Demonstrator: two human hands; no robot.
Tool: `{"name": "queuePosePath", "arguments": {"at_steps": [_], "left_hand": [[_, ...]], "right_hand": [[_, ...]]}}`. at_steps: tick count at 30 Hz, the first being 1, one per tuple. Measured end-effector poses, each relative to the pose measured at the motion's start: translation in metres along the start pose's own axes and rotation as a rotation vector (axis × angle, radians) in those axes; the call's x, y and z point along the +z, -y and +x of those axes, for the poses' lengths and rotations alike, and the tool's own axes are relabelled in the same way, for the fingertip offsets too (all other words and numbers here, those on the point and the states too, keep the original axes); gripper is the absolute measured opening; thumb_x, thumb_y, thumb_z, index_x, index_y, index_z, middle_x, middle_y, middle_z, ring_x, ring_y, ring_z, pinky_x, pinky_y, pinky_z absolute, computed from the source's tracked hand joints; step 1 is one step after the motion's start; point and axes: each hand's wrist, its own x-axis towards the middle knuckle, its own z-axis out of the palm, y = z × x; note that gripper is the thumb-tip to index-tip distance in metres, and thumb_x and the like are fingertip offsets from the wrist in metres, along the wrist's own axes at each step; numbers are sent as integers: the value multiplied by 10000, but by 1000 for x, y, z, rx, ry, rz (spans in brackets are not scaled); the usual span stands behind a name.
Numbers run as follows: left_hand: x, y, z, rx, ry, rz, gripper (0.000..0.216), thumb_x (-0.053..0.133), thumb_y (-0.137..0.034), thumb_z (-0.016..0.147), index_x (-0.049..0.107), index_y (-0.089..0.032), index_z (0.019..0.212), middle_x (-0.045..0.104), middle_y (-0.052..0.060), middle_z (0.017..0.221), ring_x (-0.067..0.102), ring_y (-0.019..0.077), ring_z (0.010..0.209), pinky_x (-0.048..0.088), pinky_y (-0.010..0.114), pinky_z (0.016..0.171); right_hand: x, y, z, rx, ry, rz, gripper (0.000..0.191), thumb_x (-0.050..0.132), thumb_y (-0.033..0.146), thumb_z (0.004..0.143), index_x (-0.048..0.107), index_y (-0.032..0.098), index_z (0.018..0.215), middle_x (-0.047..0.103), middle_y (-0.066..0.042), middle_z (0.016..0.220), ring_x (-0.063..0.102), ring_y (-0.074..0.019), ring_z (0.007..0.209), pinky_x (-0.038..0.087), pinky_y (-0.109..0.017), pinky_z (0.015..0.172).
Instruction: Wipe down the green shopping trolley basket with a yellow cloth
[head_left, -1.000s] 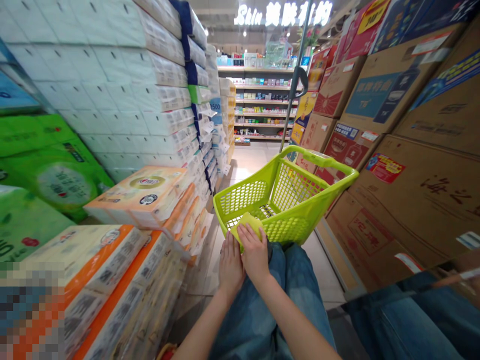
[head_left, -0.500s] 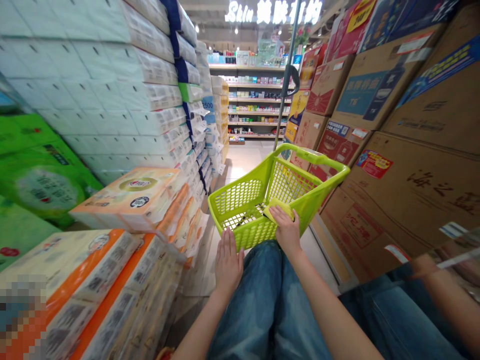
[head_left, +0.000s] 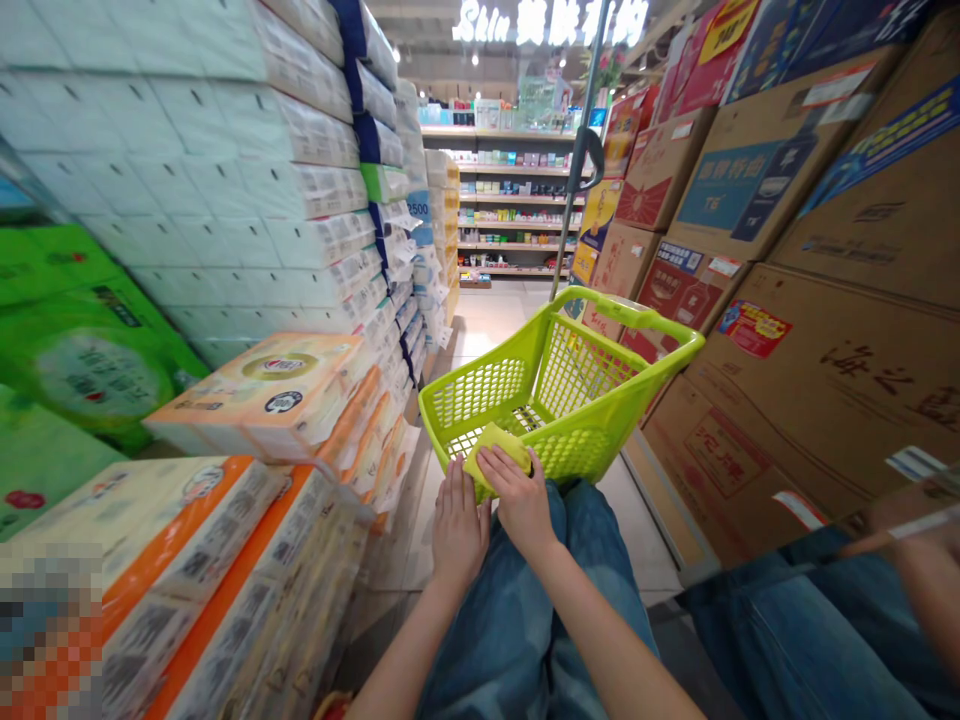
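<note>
A lime-green plastic shopping basket (head_left: 577, 450) with perforated walls stands in front of my knees. Its raised handle end points away to the right. My right hand (head_left: 517, 490) presses a yellow cloth (head_left: 495, 445) over the rim at the basket's near left corner, the fingers lying across the cloth. Beside it, my left hand (head_left: 457, 525) rests flat against the near left corner, its fingers stretched out and close together. The cloth hides part of the rim, and the underside of my right hand cannot be seen.
Stacked tissue packs (head_left: 300, 390) line the left side, with tall white packs (head_left: 187, 170) behind. Cardboard cartons (head_left: 847, 390) are piled on the right. Another person's jeans (head_left: 810, 620) are at lower right. A dark pole (head_left: 574, 190) rises behind the basket; stocked shelves (head_left: 517, 205) stand farther back.
My right hand has slid the yellow cloth left along the basket's near rim, up close to my left hand. My left hand and the basket have hardly moved.
</note>
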Motion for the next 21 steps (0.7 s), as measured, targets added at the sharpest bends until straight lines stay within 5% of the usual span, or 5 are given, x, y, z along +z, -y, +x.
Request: {"name": "queuePosePath", "arguments": {"at_steps": [4,10,14,18,21], "left_hand": [[-4,-3,3,-21,-5,-3,696,396,-283,981,41,-106,1553,309,176,1571,267,279,1467,357,471,1147],[-5,-5,3,-29,-8,-24,699,390,-307,985,29,-128,1556,299,162,1579,265,278,1468,351,470,1153],[-5,-8,4,-63,-18,-53,711,405,-293,977,27,-126,1556,296,167,1579,251,280,1473,351,475,1151],[-2,-5,1,-59,4,-28,724,405,-225,961,6,-102,1552,313,194,1565,252,286,1471,357,475,1144],[-1,0,-2,-24,18,10,714,389,-181,950,14,-85,1550,344,218,1542,280,297,1460,359,482,1139]], "right_hand": [[-25,-46,3,18,-20,-105,662,417,18,819,471,297,1416,579,-35,1397,489,-174,1327,70,-466,1184],[-53,-106,14,245,-159,-245,745,410,-19,717,507,302,1383,589,-6,1388,507,-179,1310,125,-484,1167],[-30,-64,15,310,-164,-177,690,407,-24,744,533,258,1361,587,-28,1389,483,-194,1330,166,-466,1153],[5,6,10,193,-74,-37,596,406,17,835,527,259,1366,583,-35,1393,459,-182,1349,145,-440,1170],[14,28,8,134,-43,25,549,408,53,881,519,276,1371,579,-21,1397,457,-165,1350,109,-428,1185]]}}
